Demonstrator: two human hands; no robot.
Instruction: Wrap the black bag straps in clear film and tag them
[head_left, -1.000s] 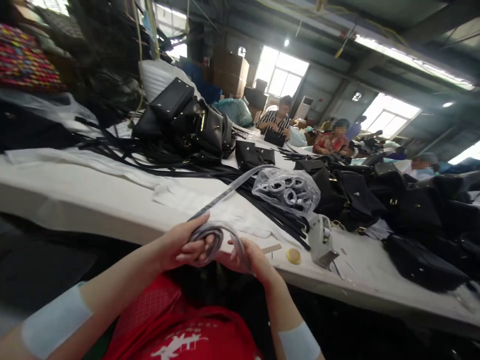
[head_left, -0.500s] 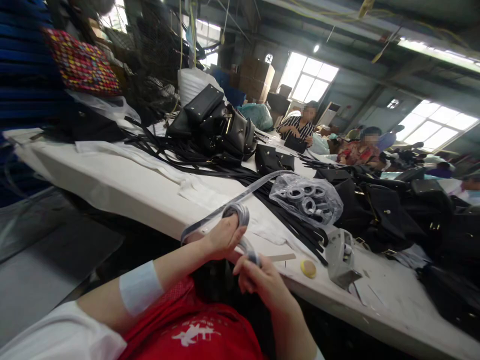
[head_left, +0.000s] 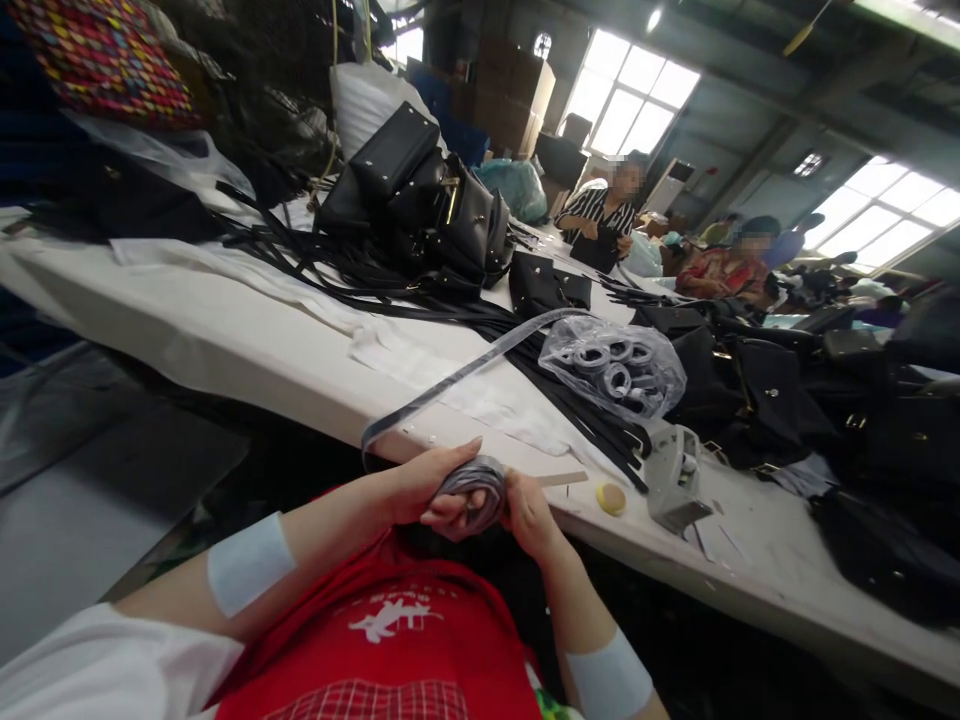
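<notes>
Coiled grey strip (head_left: 491, 490), head view: located in front of the red apron (head_left: 420, 590), just off the near edge of the white-topped table (head_left: 225, 320), between both hands. Left hand (head_left: 442, 490): clamped on the coil, fingers curled through and around it, thumb extended along the upper side. Right hand (head_left: 529, 510): fingers bent and drawn close, in contact with the coil's right rim; impossible to tell whether pinching the strip. Further length of flat grey strip (head_left: 454, 377) running across the table from beside the clear plastic bag (head_left: 667, 350) of similar coils (head_left: 628, 378), then over the near edge; any join with the held coil hidden by the left forearm (head_left: 330, 525). Near the right hand, on the table: flat beige piece (head_left: 564, 479), round yellow-edged object (head_left: 610, 499), pale grey dispenser-like device (head_left: 675, 480). Markings: apron printed with white figure (head_left: 394, 620), small characters alongside too small to read. Black bags (head_left: 397, 150) behind: small metal fittings visible, any lettering illegible.
</notes>
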